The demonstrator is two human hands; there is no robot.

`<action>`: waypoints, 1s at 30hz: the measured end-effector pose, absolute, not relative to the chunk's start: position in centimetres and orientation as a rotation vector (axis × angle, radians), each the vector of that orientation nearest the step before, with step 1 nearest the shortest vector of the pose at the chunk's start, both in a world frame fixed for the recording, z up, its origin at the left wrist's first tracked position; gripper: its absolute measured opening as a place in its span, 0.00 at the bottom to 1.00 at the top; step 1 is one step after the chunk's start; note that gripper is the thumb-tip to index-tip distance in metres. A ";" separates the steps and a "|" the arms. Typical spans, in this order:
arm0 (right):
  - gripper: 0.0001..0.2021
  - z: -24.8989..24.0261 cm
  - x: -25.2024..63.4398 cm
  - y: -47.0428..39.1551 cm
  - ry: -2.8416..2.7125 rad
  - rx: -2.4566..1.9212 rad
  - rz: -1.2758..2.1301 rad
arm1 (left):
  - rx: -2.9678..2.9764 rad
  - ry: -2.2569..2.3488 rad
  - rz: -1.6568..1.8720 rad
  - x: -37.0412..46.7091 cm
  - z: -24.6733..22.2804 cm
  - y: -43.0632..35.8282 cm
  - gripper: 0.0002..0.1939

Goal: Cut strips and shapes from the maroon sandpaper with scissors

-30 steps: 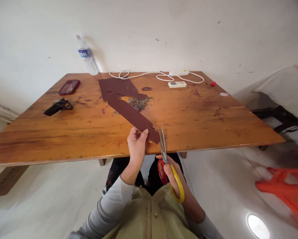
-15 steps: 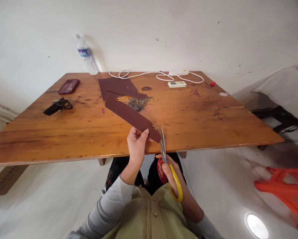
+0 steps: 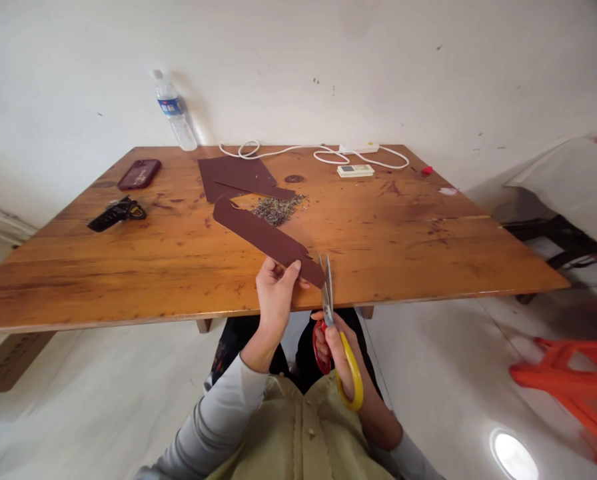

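A long dark-red strip (image 3: pixel 261 233) with notches along its upper edge slants over the front of the table. My left hand (image 3: pixel 275 293) pinches it near its lower right end. In my right hand (image 3: pixel 342 347) are scissors (image 3: pixel 327 300) with one red and one yellow handle; their blades point up, slightly apart, at the strip's right tip. Behind the strip lies a pile of small grey-brown scraps (image 3: pixel 277 209). Larger dark-red sheets (image 3: pixel 238 175) rest at the back, left of the pile's top.
The wooden table (image 3: pixel 403 253) also holds a bottle (image 3: pixel 176 117), a phone (image 3: pixel 139 174), a black strap-like item (image 3: pixel 116 213), a white cable with a power strip (image 3: pixel 358 147) and a pale remote (image 3: pixel 355 171). An orange-red stool (image 3: pixel 563 373) stands at the right.
The strip and my left hand have shifted slightly right. The scissors have turned a little, their tips moving slightly right and the yellow handle slightly left.
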State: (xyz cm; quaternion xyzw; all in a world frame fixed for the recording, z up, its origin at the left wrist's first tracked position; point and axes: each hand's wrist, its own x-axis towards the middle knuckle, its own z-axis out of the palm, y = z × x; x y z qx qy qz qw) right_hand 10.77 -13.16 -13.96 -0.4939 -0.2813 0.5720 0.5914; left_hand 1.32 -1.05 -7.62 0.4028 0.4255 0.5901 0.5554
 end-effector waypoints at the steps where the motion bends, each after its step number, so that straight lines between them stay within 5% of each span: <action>1: 0.32 -14.0 10.7 -13.1 -0.643 -1.141 1.336 | 0.950 0.997 1.391 1.3 -7.5 -1.1 0.14; 6: 0.27 -14.5 10.6 -12.9 -0.559 -1.120 1.332 | 0.937 0.972 1.373 1.3 -7.3 -1.1 0.13; 30: 0.34 -13.4 10.5 -13.0 -0.732 -1.164 1.244 | 0.891 0.986 1.439 1.5 -7.4 -1.0 0.13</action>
